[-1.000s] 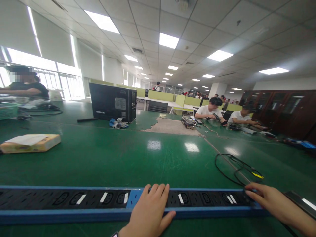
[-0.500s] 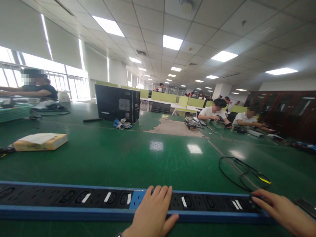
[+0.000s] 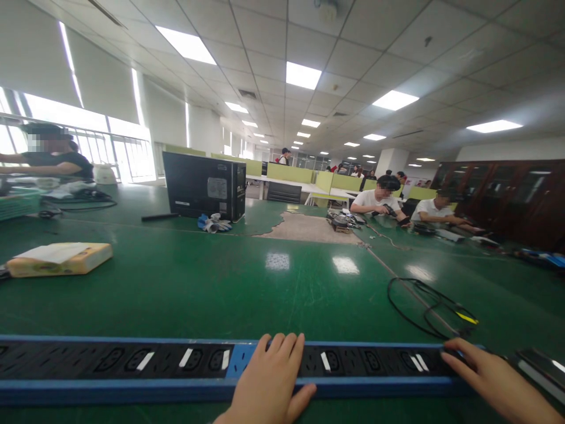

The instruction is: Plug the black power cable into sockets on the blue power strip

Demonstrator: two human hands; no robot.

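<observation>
A long power strip with a blue frame and black sockets lies across the near side of the green table. White tape marks several sockets. My left hand rests across the strip's middle, fingers stretched to its far edge and thumb spread along the near side. At the right end, the fingers and thumb of my right hand close around a dark piece. Whether that is a plug or the strip's end cap, I cannot tell. A black cable lies loosely coiled beyond it, with a yellow tag.
A tissue pack lies at left, near a green basket. Farther back stand a black computer case and gloves. A dark object lies at far right. People sit along the table's far right and left sides.
The view has shifted slightly, so the scene sits a little farther left. My left hand stays on the power strip, and my right hand remains at its right end.
</observation>
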